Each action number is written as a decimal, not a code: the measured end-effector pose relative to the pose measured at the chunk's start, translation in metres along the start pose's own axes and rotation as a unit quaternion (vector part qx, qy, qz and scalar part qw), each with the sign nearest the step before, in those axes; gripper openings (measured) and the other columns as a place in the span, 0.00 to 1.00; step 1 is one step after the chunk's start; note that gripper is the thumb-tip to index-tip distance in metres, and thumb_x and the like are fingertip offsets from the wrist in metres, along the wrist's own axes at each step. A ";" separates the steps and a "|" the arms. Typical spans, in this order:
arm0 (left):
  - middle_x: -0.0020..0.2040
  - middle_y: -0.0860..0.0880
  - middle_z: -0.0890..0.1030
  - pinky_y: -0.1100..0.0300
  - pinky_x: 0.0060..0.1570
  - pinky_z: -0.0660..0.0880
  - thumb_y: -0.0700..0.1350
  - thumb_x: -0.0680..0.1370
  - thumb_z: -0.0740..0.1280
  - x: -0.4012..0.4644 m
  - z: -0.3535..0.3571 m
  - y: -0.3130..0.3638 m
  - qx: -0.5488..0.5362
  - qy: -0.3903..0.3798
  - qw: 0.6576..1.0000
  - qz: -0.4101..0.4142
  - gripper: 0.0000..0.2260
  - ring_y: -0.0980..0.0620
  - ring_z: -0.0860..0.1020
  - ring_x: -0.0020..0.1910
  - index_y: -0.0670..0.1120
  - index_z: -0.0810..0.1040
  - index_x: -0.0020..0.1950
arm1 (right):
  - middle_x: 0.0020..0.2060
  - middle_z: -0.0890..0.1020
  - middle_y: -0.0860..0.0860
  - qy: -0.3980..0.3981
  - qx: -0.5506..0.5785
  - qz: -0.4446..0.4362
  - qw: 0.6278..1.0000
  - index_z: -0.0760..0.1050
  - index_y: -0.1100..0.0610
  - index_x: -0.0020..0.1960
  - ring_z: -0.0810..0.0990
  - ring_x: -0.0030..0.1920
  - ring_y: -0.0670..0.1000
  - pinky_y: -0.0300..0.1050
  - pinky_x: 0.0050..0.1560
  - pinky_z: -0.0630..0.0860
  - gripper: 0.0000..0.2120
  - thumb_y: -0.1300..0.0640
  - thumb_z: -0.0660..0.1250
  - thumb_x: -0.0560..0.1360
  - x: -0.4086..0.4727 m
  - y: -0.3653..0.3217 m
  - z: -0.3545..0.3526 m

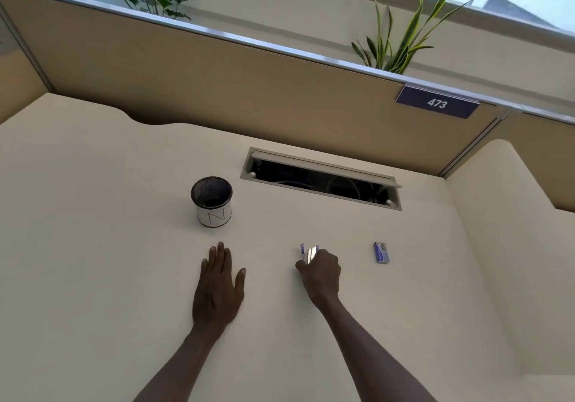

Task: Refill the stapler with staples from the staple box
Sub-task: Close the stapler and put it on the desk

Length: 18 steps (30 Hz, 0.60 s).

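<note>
— So, where's the stapler (308, 253)?
— Mid-desk (93, 183), toward the near edge, in the right hand (320, 272); its fingers curl round the body, blue and metal parts sticking out past them.
— And the left hand (217, 286)?
— Flat on the desk, fingers straight and slightly spread, holding nothing.
— The staple box (381, 252)?
— Lying apart, right of the stapler. A mesh pen cup (212, 201) stands beyond the left hand, beside the open cable hatch (320, 177).

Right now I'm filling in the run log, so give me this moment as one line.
left hand: flat on cream desk | right hand: grips small blue-and-silver stapler | small blue staple box: untouched
</note>
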<state>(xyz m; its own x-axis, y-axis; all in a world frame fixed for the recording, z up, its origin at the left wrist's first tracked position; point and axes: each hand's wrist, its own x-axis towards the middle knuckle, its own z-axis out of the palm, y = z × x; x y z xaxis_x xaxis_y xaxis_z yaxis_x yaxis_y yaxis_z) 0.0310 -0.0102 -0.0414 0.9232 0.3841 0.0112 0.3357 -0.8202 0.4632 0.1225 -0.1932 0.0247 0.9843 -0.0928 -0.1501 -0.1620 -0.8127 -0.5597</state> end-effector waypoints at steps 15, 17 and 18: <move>0.79 0.41 0.60 0.49 0.77 0.55 0.58 0.78 0.46 -0.002 -0.001 -0.001 0.000 0.004 1.000 0.003 0.34 0.44 0.58 0.79 0.36 0.63 0.76 | 0.41 0.82 0.60 0.010 -0.029 -0.014 0.999 0.71 0.58 0.39 0.78 0.47 0.60 0.49 0.45 0.70 0.21 0.44 0.56 0.81 0.003 0.011 -0.003; 0.79 0.42 0.59 0.50 0.77 0.53 0.58 0.78 0.46 -0.001 0.001 -0.003 -0.016 -0.005 1.000 0.001 0.34 0.44 0.58 0.79 0.36 0.64 0.76 | 0.46 0.81 0.59 0.033 -0.033 -0.019 0.999 0.75 0.60 0.44 0.77 0.52 0.60 0.49 0.48 0.71 0.20 0.46 0.55 0.82 0.003 0.016 -0.007; 0.79 0.43 0.59 0.50 0.78 0.52 0.57 0.80 0.48 -0.001 0.002 0.000 -0.033 -0.002 0.999 -0.005 0.32 0.44 0.57 0.79 0.36 0.64 0.76 | 0.49 0.80 0.58 0.052 -0.035 -0.020 0.998 0.76 0.61 0.49 0.77 0.54 0.59 0.49 0.48 0.71 0.20 0.46 0.55 0.82 0.001 0.018 -0.010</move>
